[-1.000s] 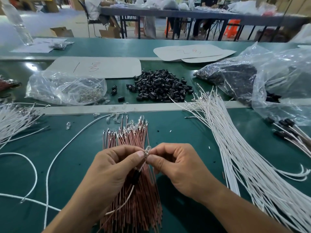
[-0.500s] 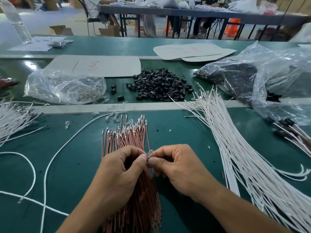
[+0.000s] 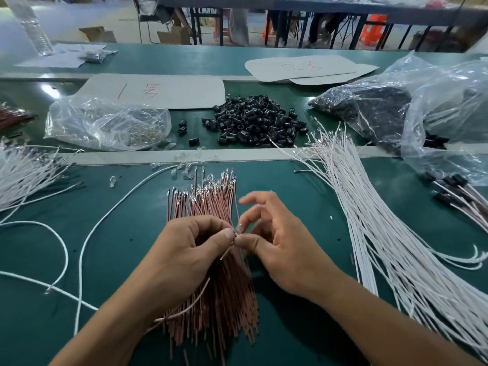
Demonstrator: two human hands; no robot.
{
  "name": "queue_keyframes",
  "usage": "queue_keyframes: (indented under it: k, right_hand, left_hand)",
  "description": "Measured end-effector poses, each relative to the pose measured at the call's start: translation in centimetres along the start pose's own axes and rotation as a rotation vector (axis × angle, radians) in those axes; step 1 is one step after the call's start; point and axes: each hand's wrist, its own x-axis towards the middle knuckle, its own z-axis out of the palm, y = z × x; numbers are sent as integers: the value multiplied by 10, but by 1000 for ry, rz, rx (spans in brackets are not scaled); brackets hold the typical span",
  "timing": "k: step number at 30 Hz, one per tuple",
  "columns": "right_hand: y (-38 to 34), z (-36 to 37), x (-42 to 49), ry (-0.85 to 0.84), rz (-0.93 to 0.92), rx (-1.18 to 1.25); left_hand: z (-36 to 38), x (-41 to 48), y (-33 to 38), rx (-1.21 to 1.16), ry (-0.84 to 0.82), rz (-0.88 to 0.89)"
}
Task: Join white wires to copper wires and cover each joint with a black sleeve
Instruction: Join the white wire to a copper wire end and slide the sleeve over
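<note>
My left hand (image 3: 184, 254) pinches a copper wire (image 3: 190, 307) near its tip, and the wire trails down past my wrist. My right hand (image 3: 280, 244) pinches a small clear connector (image 3: 239, 229) at that tip between thumb and forefinger, its other fingers spread upward. Both hands hover over the bundle of copper wires (image 3: 211, 207) on the green table. A fan of white wires (image 3: 383, 233) lies to the right. The pile of black sleeves (image 3: 253, 120) sits behind the bundle.
A clear bag of small metal parts (image 3: 105, 125) lies at back left. Large plastic bags (image 3: 422, 112) holding black sleeves stand at back right. Sleeved wires (image 3: 459, 191) rest at far right. Loose white wires (image 3: 26, 175) lie left, and cardboard sheets (image 3: 158, 91) sit behind.
My right hand has opened its outer fingers while thumb and forefinger stay on the connector. The white wire seen trailing from my left hand earlier is gone; a copper wire hangs there now.
</note>
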Motion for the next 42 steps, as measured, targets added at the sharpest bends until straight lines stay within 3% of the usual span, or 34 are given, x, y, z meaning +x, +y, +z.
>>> queue_keyframes:
  k: [2, 4, 8, 16, 28, 37, 42]
  right_hand:
    - [-2, -5, 1, -27, -202, -104]
    - [-2, -9, 2, -1, -292, -162]
    - [-3, -11, 4, 31, -288, -175]
    - [-1, -15, 5, 177, -263, -212]
    - [-5, -10, 4, 193, -372, -322]
    - [-5, -11, 1, 206, -361, -269]
    - [-3, -3, 2, 205, -424, -292]
  left_hand:
    - [0, -1, 1, -82, 3, -19]
    - [0, -2, 4, -170, 19, -33]
    - [-3, -3, 6, -274, 33, -54]
    - [-22, -13, 11, 97, -123, 8]
    - [-4, -11, 4, 335, 137, 280]
    - [-10, -7, -7, 296, 29, 189]
    - [2, -4, -3, 235, 40, 229]
